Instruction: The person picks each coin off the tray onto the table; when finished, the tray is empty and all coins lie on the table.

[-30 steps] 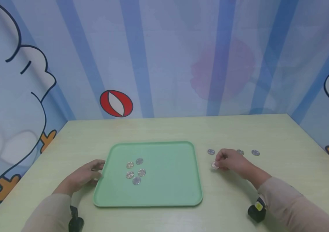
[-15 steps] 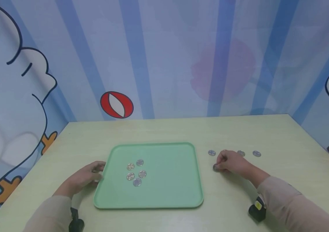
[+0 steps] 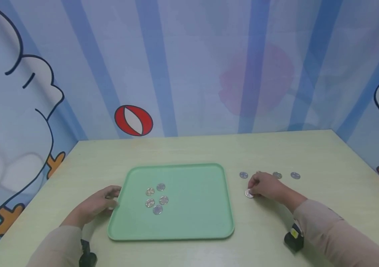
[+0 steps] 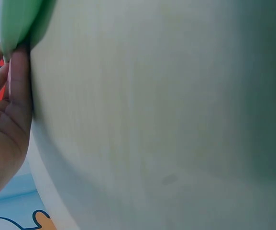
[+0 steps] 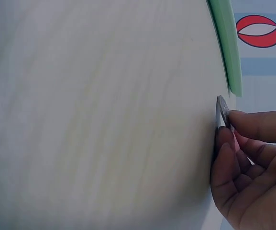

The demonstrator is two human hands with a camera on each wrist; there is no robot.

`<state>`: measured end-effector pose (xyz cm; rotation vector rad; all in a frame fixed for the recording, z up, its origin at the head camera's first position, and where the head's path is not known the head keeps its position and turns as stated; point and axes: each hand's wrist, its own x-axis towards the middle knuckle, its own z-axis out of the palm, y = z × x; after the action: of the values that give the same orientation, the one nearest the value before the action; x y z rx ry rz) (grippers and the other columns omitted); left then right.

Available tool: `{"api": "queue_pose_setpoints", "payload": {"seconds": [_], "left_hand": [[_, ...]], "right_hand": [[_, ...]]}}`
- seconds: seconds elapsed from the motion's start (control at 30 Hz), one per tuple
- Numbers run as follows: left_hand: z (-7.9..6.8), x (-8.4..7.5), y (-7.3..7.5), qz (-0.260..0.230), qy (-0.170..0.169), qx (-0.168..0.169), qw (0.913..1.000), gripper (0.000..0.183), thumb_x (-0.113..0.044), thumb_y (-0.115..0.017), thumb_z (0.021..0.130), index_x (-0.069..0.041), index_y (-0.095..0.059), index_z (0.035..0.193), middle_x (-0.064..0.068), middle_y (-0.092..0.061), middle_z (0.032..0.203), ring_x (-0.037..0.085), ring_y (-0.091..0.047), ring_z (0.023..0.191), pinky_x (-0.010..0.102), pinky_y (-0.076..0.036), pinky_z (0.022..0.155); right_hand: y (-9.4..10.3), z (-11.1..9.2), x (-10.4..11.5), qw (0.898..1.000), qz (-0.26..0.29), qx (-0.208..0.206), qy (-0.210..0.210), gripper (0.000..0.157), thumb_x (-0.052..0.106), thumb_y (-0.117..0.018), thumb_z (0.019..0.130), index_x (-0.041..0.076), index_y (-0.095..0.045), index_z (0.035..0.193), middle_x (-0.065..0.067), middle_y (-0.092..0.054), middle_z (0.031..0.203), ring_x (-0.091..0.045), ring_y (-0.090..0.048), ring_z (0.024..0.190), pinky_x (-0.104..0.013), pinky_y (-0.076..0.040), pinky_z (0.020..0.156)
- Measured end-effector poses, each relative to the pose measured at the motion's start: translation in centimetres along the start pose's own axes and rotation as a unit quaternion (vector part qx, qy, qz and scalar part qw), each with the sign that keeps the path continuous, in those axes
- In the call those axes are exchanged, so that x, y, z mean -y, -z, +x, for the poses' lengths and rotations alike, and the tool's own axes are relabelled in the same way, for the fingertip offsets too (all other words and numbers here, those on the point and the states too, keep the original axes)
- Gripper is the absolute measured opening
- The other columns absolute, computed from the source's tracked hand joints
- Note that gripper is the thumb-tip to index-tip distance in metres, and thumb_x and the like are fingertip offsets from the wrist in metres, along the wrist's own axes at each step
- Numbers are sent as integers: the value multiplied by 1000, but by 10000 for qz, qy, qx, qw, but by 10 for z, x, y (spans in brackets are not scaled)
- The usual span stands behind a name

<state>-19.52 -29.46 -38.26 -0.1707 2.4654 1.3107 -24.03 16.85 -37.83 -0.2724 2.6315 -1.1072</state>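
At the right of the tray, my right hand (image 3: 265,185) pinches a silver coin (image 3: 249,193) by its edge, low over the table. The right wrist view shows this coin (image 5: 223,111) tilted up between finger and thumb. My left hand (image 3: 97,203) holds the left rim of a light green tray (image 3: 202,200); in the left wrist view the tray's edge (image 4: 20,21) comes between its fingertips. Several silver coins lie flat in a loose cluster on the tray's left half, among them one coin (image 3: 157,210) nearest me.
Behind the right hand, more coins lie in a row on the pale table (image 3: 269,148): a left coin (image 3: 244,175), a middle coin (image 3: 277,175) and a right coin (image 3: 295,175), plus one mostly hidden. A printed blue cloth wall (image 3: 196,74) rises behind the table.
The coin in my right hand has changed its tilt, its face now showing brighter than half a second ago. The left hand, the tray and the other coins keep their places.
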Motion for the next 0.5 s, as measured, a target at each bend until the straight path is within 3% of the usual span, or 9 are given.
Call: {"api": "queue_pose_setpoints", "payload": {"seconds": [0.5], "left_hand": [[1, 0, -1, 3, 4, -36, 10000, 60, -1, -50, 73, 1, -30, 129, 23, -36, 125, 36, -41, 108, 42, -45, 82]], "right_hand": [[3, -3, 1, 9997, 150, 120, -116, 11, 7, -55, 77, -1, -53, 85, -6, -48, 77, -18, -45, 66, -27, -42, 55]]}}
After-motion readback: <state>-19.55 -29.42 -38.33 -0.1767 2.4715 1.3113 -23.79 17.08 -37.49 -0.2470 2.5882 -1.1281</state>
